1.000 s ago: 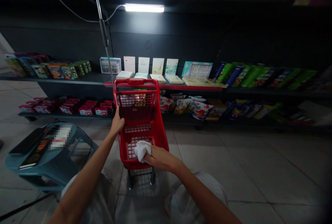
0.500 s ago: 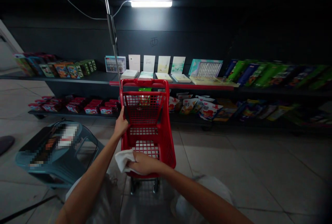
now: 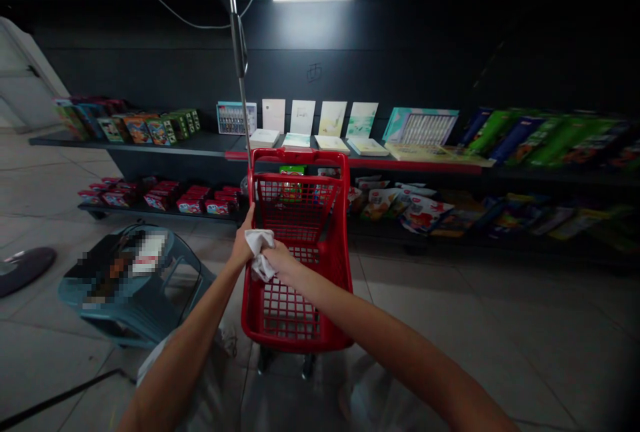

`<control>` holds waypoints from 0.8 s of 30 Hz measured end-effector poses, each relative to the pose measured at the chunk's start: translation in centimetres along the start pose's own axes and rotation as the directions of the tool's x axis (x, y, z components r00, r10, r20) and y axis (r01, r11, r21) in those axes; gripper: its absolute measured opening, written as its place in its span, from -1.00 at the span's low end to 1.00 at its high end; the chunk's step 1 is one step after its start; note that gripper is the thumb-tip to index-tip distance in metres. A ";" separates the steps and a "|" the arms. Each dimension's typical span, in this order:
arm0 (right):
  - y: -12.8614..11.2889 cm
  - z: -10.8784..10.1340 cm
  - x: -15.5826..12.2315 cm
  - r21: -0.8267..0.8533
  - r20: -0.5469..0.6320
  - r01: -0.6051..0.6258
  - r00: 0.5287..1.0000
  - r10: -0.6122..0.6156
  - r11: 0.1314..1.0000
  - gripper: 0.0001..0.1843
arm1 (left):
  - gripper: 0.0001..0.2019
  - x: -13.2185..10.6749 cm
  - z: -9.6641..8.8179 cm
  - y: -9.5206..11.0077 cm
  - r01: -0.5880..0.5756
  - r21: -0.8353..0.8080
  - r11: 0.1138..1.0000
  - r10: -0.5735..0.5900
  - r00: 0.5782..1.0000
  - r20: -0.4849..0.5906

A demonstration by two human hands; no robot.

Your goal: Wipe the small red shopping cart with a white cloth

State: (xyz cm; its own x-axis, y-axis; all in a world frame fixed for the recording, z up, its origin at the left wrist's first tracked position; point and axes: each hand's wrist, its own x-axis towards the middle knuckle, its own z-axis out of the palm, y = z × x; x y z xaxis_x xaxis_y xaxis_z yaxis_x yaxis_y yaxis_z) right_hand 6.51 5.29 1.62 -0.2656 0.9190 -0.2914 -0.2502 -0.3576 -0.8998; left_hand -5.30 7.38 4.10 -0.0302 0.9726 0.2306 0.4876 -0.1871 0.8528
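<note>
Head view: left hand (image 3: 243,239) closed around side rim of small red mesh shopping cart (image 3: 300,156), right hand (image 3: 280,260) gripping crumpled white cloth (image 3: 260,253) against that rim

Place: shop | stocked merchandise shelves (image 3: 150,147) | red shopping cart (image 3: 297,155)

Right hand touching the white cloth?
Touching. The head view shows the right hand closed on the white cloth, with its fingers against the cloth and no gap between them.
</note>
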 end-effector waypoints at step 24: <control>-15.0 -10.9 7.6 -0.937 0.293 0.334 0.582 -0.758 -0.105 -0.58 | -0.23 -1.8 4.7 0.9 -0.047 0.058 0.997 0.049 0.998 -0.029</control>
State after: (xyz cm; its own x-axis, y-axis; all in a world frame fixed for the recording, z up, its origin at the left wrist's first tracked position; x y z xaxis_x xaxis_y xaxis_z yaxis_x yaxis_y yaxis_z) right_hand 18.38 19.48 9.36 -0.2377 0.7576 0.6079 0.8097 0.5002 -0.3068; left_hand -0.71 6.13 2.28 -0.0316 0.9578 0.2858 0.5383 -0.2247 0.8122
